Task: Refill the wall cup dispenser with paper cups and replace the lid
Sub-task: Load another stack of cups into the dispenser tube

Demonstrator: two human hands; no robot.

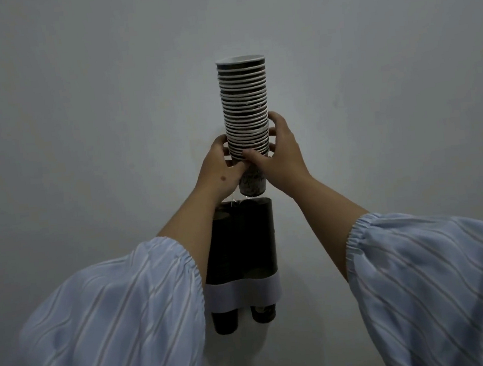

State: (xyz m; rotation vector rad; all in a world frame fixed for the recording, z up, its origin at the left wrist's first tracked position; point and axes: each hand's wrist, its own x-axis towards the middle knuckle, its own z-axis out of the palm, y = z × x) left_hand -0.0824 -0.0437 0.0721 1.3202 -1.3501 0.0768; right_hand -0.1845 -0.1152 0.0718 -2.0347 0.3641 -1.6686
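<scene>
Head view: both hands are gripping the lower end of a tall stack of paper cups (pixel 244 105), which is standing upright and rising well above them against a plain wall (pixel 77 110). The left hand (pixel 221 170) is curling its fingers round the stack's left side, thumb across the front; the right hand (pixel 279 155) is clamping the right side, its thumb meeting the left thumb at the front. The bottom cup of the stack is protruding below the hands, hanging just above the open top of the wall cup dispenser (pixel 249 241). The dispenser, a dark twin-tube unit with a white band (pixel 243 294) near its base, is sitting directly beneath the hands. Two dark cups (pixel 225 321) are poking out from its underside, side by side. Striped pale-blue sleeves (pixel 114 315) are covering both forearms up to gathered cuffs.
</scene>
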